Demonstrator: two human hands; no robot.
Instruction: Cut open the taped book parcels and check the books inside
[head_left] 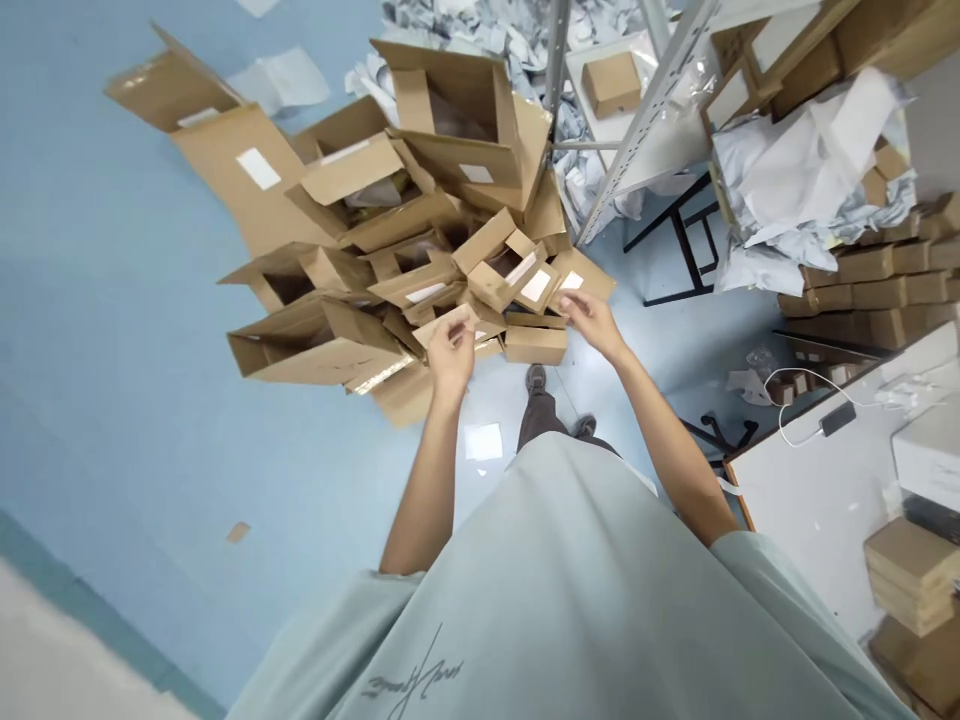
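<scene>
Low over the near side of a heap of open cardboard boxes, my left hand [451, 352] is closed, thumb and fingers pinched at a small cardboard flap [444, 325]. My right hand [596, 322] is closed too, its fingertips pinching the near edge of a cardboard flap [596, 278] that bears a white label. Between the two hands lie a small open box [491, 285] with a white label and a low brown box [535, 346]. Whether both flaps belong to one box I cannot tell.
Larger open boxes [457, 150] lie at the back of the heap, beside a metal shelf post [645, 125]. Crumpled paper [810, 165] fills a container on the right. A white table [810, 500] stands at lower right. A paper sheet [483, 441] lies near my feet.
</scene>
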